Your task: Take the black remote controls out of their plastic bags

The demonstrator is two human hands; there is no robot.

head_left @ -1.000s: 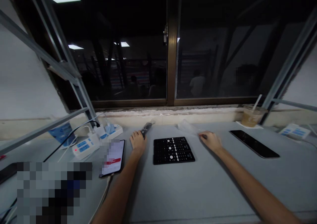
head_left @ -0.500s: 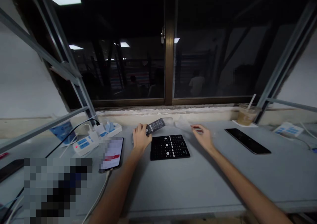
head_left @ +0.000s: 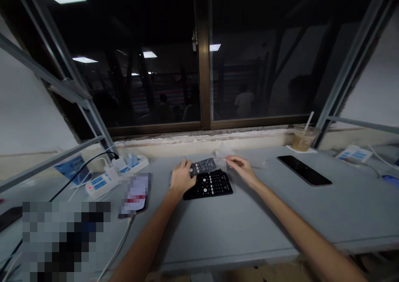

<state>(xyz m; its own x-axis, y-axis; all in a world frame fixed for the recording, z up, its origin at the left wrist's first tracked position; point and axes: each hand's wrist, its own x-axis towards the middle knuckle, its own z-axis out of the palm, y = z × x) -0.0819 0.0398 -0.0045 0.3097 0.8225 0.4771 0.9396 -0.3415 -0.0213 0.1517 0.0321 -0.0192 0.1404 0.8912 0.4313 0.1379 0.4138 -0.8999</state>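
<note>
My left hand is closed around one end of a black remote control, which is tilted above the table and looks wrapped in clear plastic. The far end of this plastic bag reaches to my right hand, whose thumb and fingertips are pinched together on it. Below the held remote, several black remote controls lie side by side, partly covered by it and by my left hand. More crumpled clear plastic lies behind my right fingertips.
To the left are a phone with a cable and white power strips. A dark phone and a drink cup with a straw stand to the right. The window and metal frame bars border the table.
My left hand has brought the held remote right, over the lying ones. My right hand has moved left to the plastic and pinches its end. The view has shifted slightly.
</note>
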